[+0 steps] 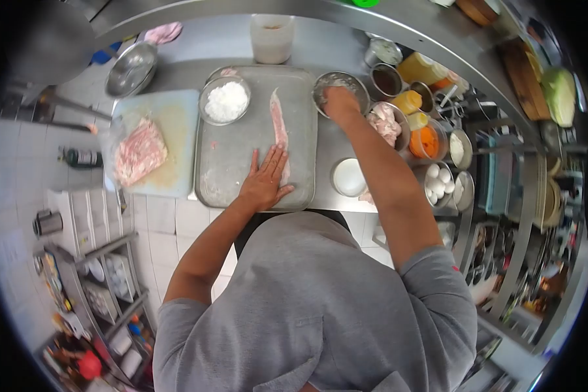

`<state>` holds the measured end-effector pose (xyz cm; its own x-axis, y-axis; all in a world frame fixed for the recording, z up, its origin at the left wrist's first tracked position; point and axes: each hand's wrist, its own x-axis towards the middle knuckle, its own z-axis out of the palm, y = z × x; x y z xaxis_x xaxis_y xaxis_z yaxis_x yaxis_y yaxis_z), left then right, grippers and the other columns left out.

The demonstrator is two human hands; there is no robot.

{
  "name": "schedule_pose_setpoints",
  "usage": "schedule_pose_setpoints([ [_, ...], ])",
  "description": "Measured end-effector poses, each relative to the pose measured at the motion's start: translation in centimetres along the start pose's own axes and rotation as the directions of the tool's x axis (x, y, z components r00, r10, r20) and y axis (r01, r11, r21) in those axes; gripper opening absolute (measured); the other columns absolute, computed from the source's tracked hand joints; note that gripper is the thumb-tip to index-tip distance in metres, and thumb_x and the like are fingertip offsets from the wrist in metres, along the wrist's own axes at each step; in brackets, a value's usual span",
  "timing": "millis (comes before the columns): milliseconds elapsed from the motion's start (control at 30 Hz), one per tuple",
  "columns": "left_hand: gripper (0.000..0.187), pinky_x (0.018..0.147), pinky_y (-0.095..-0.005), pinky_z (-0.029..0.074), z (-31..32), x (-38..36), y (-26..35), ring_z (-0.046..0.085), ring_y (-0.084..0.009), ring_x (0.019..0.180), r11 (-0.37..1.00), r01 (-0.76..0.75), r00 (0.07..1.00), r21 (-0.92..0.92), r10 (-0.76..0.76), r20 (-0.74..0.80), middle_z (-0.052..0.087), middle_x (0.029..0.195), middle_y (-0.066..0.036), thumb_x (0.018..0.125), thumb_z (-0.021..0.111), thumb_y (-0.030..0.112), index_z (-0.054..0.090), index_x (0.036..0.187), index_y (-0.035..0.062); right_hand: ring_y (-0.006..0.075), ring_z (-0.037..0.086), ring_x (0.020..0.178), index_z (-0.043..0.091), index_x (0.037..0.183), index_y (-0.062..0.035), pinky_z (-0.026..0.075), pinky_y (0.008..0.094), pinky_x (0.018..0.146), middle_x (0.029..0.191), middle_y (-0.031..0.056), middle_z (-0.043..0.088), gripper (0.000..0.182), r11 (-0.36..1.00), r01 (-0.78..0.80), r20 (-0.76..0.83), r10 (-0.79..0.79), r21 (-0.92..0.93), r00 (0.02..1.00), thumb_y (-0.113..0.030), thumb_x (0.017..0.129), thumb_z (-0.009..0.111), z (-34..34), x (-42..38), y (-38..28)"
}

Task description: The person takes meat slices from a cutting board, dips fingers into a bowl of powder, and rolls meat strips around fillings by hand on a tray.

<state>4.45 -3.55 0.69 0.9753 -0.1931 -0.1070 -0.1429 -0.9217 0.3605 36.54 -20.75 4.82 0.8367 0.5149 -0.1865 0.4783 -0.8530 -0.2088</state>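
Note:
A long, thin strip of pale pink meat (277,117) lies lengthwise on the metal tray (242,176). My left hand (266,181) rests flat on its lower part, fingers stretched out. My right hand (340,103) reaches down into a metal bowl (319,83) just right of the tray; its fingertips are hidden inside. A glass bowl of white powder (226,102) stands at the tray's upper left. More sliced meat (141,151) lies in clear plastic on the white cutting board (178,157) at the left.
A white bowl (349,178) sits below my right forearm. At the right stand a bowl of pale meat pieces (384,124), eggs (438,182), orange contents (424,142) and sauce containers. A tall container (272,40) stands behind the tray; an empty metal bowl (131,69) is at upper left.

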Motion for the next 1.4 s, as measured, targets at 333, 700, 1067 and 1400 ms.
schedule_pose_setpoints([
  [333,0.094,0.143,-0.0634,0.002,-1.0,-2.4,3.0,0.012,-0.0303,0.179,0.997,0.037,0.994,0.063,-0.043,0.101,0.018,0.191,-0.017,0.115,0.05,0.064,0.025,0.181,0.0011,0.0396,0.08,0.113,0.079,0.127,-0.0062,0.062,0.0494,0.102,0.118,0.0231,0.083,0.037,0.954,-0.117,0.018,0.117,0.275,0.993,-0.023,0.094,0.075,0.7,0.8,1.9],
  [700,0.034,0.132,-0.0544,0.042,-4.2,-4.7,0.8,0.073,-0.0345,0.132,0.884,-0.075,0.997,-0.461,0.073,-0.022,0.081,0.133,-0.018,0.113,0.07,0.031,0.081,0.13,0.0039,0.0163,0.076,0.094,0.072,0.137,-0.004,0.063,0.0339,0.084,0.109,0.0052,0.076,0.036,0.235,-0.171,0.218,-0.188,0.957,0.958,-0.002,0.101,0.068,1.2,-11.7,-4.5],
  [1067,0.019,0.09,-0.046,0.06,-1.3,-0.1,-0.3,0.071,-0.0415,0.107,0.817,-0.097,0.894,-0.568,-0.179,-0.41,0.072,0.115,-0.018,0.091,0.076,0.002,0.072,0.11,-0.0025,0.0316,0.079,0.098,0.077,0.12,-0.0047,0.062,0.043,0.09,0.112,0.016,0.081,0.023,0.648,0.051,0.084,-0.177,0.76,0.981,-0.007,0.097,0.079,10.4,-17.3,-8.6],
  [1400,0.024,0.087,-0.0433,0.06,-1.3,0.7,-1.0,0.072,-0.0373,0.095,0.765,-0.016,0.959,-0.644,-0.17,-0.227,0.072,0.107,-0.017,0.087,0.074,-0.003,0.076,0.111,-0.003,0.0392,0.079,0.104,0.081,0.105,-0.0043,0.065,0.0523,0.089,0.117,0.0177,0.078,0.021,0.902,0.33,0.02,-0.349,0.28,0.937,-0.02,0.091,0.079,7.3,-22.4,-10.7],
])
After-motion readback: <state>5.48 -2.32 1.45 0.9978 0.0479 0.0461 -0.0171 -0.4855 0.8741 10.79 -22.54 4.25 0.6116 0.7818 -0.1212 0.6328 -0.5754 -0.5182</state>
